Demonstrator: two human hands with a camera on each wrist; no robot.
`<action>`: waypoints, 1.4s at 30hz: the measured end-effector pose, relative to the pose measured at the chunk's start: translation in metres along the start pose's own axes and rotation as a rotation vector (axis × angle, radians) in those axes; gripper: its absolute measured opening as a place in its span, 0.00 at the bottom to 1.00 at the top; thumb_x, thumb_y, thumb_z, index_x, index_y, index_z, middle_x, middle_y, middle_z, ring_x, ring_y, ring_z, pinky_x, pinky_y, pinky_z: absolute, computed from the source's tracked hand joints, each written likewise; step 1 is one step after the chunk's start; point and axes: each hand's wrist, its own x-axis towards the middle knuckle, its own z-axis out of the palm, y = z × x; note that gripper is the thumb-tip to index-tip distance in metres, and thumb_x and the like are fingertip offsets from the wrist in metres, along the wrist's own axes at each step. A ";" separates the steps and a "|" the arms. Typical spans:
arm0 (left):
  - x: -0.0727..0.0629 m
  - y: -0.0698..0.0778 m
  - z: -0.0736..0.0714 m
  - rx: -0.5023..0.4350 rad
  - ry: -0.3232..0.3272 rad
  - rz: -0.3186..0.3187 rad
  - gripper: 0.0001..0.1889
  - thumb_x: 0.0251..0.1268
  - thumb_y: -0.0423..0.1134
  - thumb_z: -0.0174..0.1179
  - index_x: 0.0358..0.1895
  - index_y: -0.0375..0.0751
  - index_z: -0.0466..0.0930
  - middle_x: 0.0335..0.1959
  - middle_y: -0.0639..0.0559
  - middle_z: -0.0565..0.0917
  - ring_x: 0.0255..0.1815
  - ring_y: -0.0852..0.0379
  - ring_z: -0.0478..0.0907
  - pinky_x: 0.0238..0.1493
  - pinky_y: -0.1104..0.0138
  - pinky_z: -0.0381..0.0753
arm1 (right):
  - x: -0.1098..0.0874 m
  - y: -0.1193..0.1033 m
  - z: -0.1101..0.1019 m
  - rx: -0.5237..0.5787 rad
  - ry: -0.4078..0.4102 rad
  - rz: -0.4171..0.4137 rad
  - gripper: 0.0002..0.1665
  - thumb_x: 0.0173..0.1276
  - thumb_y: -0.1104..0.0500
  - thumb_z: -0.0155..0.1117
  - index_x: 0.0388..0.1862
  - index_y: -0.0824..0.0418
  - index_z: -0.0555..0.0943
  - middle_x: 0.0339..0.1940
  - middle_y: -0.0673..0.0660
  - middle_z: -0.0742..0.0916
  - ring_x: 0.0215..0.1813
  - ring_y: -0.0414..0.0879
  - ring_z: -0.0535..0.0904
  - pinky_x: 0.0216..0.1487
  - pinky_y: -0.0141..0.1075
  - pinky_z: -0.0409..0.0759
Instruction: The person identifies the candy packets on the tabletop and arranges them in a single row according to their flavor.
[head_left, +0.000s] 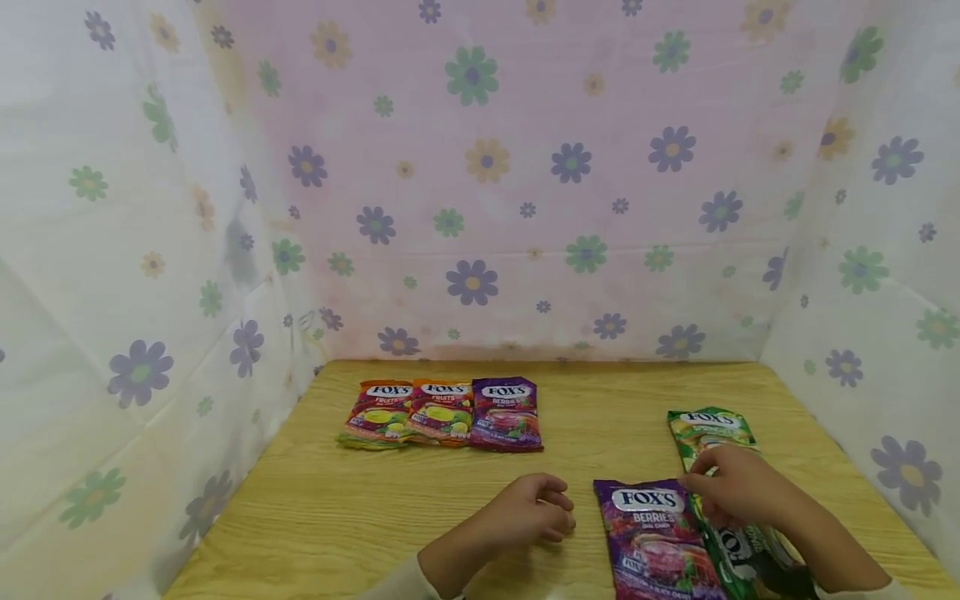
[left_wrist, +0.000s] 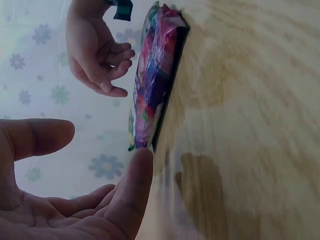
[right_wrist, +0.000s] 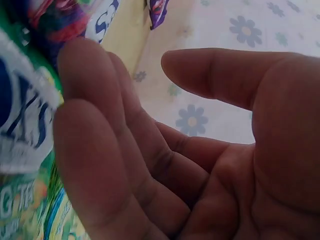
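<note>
My left hand (head_left: 525, 512) hovers over the table, left of a purple Fox's Berries candy bag (head_left: 656, 542). In the left wrist view, its thumb and fingers are spread apart with nothing between them. My right hand (head_left: 738, 487) is above two green Fox's candy bags, partly covering the far one (head_left: 712, 423) and the near one (head_left: 738, 558). The right wrist view has its fingers loosely bent beside a green bag (right_wrist: 22, 120), the thumb apart and nothing held. The purple bag overlaps the near green bag's left side.
At the back left of the wooden table (head_left: 360, 500), two orange-red Fox's Fruits bags (head_left: 382, 417) and another purple Berries bag (head_left: 506, 417) lie side by side, edges overlapping. Flower-patterned cloth (head_left: 525, 250) encloses the table at the back and both sides.
</note>
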 end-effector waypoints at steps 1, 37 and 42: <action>0.000 0.000 0.002 -0.011 -0.014 -0.012 0.27 0.67 0.32 0.63 0.68 0.30 0.71 0.52 0.43 0.83 0.48 0.50 0.86 0.51 0.57 0.89 | -0.001 0.001 -0.001 -0.011 0.005 0.015 0.23 0.77 0.49 0.63 0.52 0.70 0.83 0.22 0.58 0.86 0.22 0.50 0.83 0.23 0.42 0.82; 0.007 -0.002 0.023 -0.072 -0.235 -0.085 0.26 0.79 0.37 0.54 0.72 0.26 0.66 0.55 0.34 0.87 0.58 0.39 0.86 0.63 0.52 0.83 | 0.003 0.005 0.017 0.013 -0.034 0.160 0.31 0.75 0.48 0.64 0.60 0.74 0.80 0.25 0.59 0.88 0.26 0.53 0.88 0.28 0.44 0.87; 0.005 0.001 0.023 -0.075 -0.231 -0.095 0.27 0.77 0.39 0.56 0.72 0.28 0.67 0.53 0.37 0.88 0.56 0.42 0.87 0.61 0.54 0.84 | 0.003 0.006 0.017 0.031 -0.066 0.093 0.30 0.76 0.48 0.63 0.59 0.74 0.81 0.24 0.59 0.88 0.25 0.53 0.87 0.26 0.44 0.86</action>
